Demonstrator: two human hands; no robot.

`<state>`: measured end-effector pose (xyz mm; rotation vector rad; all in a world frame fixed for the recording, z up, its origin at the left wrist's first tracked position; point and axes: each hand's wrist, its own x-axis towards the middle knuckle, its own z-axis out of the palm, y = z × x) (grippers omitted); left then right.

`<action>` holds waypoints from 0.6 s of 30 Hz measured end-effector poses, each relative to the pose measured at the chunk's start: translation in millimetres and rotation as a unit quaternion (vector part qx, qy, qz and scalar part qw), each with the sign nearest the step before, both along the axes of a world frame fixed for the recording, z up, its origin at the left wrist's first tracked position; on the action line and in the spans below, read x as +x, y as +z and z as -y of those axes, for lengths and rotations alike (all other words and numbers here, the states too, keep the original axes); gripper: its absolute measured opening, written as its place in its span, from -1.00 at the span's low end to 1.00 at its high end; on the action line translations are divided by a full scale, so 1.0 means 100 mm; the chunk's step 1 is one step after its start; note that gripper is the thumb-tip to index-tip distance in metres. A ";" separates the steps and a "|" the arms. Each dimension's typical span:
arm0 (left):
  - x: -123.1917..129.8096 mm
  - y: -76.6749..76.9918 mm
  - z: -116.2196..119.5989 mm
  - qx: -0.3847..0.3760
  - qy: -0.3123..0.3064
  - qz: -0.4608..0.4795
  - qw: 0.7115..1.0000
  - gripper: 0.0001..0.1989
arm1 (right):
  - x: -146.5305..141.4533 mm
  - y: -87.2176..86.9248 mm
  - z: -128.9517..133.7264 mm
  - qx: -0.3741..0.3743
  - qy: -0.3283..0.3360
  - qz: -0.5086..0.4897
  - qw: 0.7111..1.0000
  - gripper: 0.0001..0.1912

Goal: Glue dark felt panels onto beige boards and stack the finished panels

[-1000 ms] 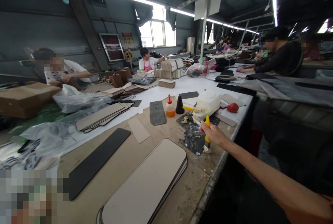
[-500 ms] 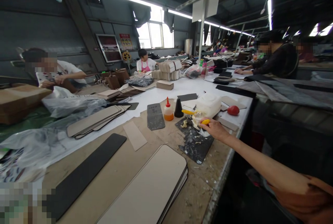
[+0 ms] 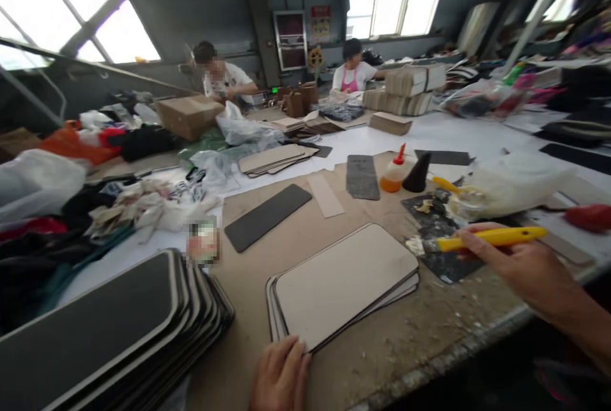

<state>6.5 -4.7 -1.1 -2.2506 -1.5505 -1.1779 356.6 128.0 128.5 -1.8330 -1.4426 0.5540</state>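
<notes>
A yellow-handled brush (image 3: 491, 237) is gripped in my right hand (image 3: 529, 271), its bristles (image 3: 416, 246) coated with pale paste. The bristle end is just off the right corner of a stack of beige rounded panels (image 3: 346, 277). At the stack's near corner, my left hand (image 3: 281, 373) touches the edge with extended fingers; its thumb is hidden. Behind the brush lies a paste-smeared dark board (image 3: 451, 268). A white plastic container (image 3: 518, 182) stands beyond, with a second yellow handle (image 3: 446, 184) at its paste-covered opening.
Left of me is a tall stack of dark panels (image 3: 109, 328). Farther in lie a dark strip (image 3: 268, 217) and a beige strip (image 3: 325, 195). A red-capped bottle (image 3: 392, 175) stands by a black cone (image 3: 417, 172). Two people work across the table. The table edge (image 3: 458, 347) runs along the right.
The view has swung left and down. My right hand has brought the brush from the container toward the beige stack. My left hand has come into view at the stack's near corner.
</notes>
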 end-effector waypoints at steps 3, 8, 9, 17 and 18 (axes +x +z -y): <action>0.04 0.02 -0.01 -0.002 0.022 0.016 1.000 -0.83 | -0.63 -0.03 0.10 -0.023 0.120 -0.099 0.988 -0.56; 0.13 0.02 0.02 -0.009 0.027 0.088 0.996 -0.80 | -1.59 -0.19 0.19 -0.054 0.267 -0.207 0.940 -0.56; 0.14 0.00 0.02 -0.011 0.028 0.096 0.995 -0.81 | -1.73 -0.22 0.19 -0.061 0.280 -0.226 0.931 -0.56; 0.08 -0.03 0.00 -0.003 0.006 0.080 0.997 -0.82 | -1.85 -0.47 0.00 -0.056 0.279 -0.203 0.937 -0.58; 0.06 -0.04 0.00 0.004 -0.001 0.063 0.998 -0.83 | -1.75 -0.49 -0.05 -0.047 0.262 -0.184 0.946 -0.59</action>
